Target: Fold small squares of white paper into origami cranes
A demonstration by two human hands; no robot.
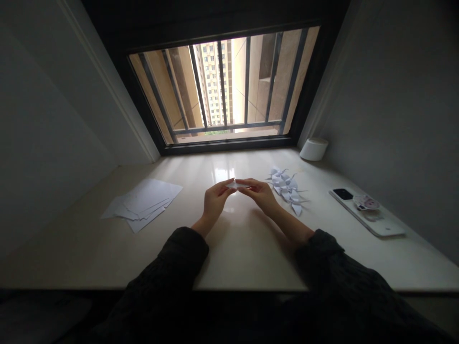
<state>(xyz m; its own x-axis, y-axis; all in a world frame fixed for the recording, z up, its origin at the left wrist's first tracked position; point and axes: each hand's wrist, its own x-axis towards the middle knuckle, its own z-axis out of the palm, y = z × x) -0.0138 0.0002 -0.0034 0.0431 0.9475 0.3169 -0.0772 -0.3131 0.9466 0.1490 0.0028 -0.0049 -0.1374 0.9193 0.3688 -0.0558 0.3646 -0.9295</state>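
Note:
Between my two hands, over the middle of the pale sill, is a small folded piece of white paper [236, 185]. My left hand [217, 197] pinches its left end between thumb and fingers. On the opposite end, my right hand [261, 193] closes in the same way, its fingertips nearly meeting those of the left. Most of the paper is hidden behind the fingers. Just right of my right hand lie several folded white paper cranes [286, 187] in a cluster. A loose stack of white paper sheets [145, 203] rests to the left.
A white phone [373, 215] with a round sticker-like grip lies at the right. Near the window's right corner stands a white cylindrical object [314, 149]. The barred window [225, 91] is straight ahead, with walls on both sides. The sill's front edge [251, 289] runs below my forearms.

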